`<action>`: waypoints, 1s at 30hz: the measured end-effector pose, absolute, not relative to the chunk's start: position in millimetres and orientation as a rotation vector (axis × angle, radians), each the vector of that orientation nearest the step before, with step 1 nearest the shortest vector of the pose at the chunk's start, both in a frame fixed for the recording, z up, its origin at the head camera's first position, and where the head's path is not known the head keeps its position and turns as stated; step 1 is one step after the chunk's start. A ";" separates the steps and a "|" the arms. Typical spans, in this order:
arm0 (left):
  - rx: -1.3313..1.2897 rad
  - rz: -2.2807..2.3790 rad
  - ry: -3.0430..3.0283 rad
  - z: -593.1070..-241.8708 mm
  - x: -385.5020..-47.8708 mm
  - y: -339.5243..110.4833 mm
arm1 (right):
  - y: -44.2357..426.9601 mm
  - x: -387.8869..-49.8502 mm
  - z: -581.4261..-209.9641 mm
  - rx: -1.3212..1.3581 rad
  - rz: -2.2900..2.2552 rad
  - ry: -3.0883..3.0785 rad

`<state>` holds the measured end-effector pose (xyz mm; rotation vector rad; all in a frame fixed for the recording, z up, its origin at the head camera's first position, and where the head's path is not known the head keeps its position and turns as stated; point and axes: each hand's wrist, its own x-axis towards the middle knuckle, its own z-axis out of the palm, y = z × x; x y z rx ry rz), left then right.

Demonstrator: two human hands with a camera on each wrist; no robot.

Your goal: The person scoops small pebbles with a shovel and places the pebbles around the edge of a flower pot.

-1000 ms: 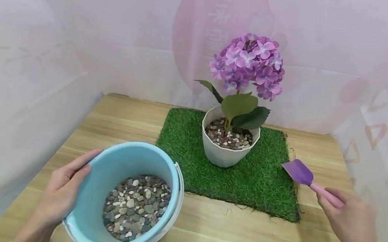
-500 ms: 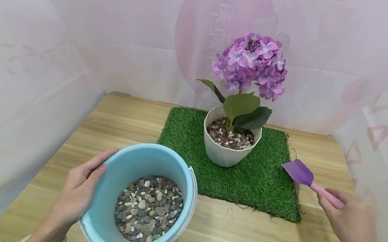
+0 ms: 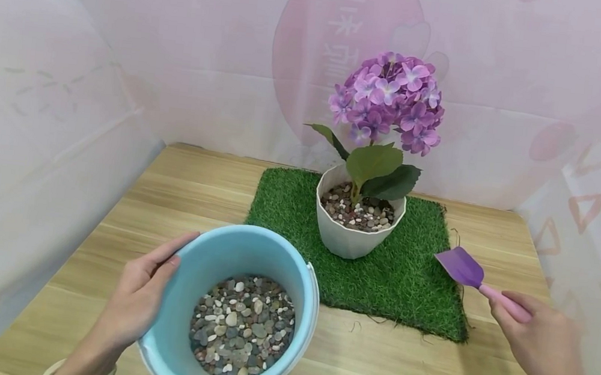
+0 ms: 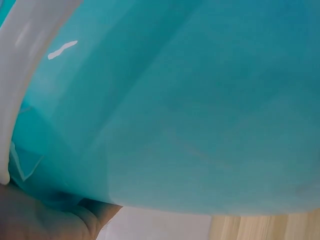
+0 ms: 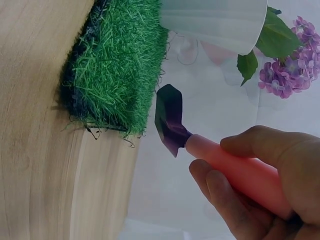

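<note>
A light blue bucket (image 3: 172,302) with pebbles (image 3: 243,327) in its bottom stands at the front left of the head view. My left hand (image 3: 134,298) grips its left rim, thumb on the upper edge; in the left wrist view the bucket's wall (image 4: 190,110) fills most of the picture. At the right, my right hand (image 3: 543,344) holds a small shovel by its pink handle (image 5: 235,170), its purple blade (image 3: 461,267) over the mat's right edge. The right wrist view shows thumb and fingers round that handle (image 3: 506,304), with nothing visible on the blade.
A white pot (image 3: 347,240) with pebbles and a purple flower (image 3: 387,99) stands on a green grass mat (image 3: 399,293) at the middle of the wooden table (image 3: 370,363). Pale printed cloth (image 3: 212,34) hangs behind and at both sides. The bucket's white handle rests along its right side.
The bucket has moved to the right with my left hand on its rim, closer to the mat's front left part. My right hand and the shovel have barely moved.
</note>
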<state>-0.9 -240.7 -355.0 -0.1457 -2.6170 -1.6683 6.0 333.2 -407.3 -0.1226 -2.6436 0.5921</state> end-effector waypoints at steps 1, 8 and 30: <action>-0.149 -1.669 -2.622 -354.5 -1.1 -240.2 | 332.9 5.9 -407.2 -0.120 0.594 -2.640; -0.198 -1.706 -2.670 -352.4 -0.6 -235.2 | 332.8 8.0 -408.0 -0.140 0.605 -2.644; -0.346 -1.888 -2.581 -357.2 0.4 -193.9 | 330.5 9.2 -406.9 -0.118 0.600 -2.601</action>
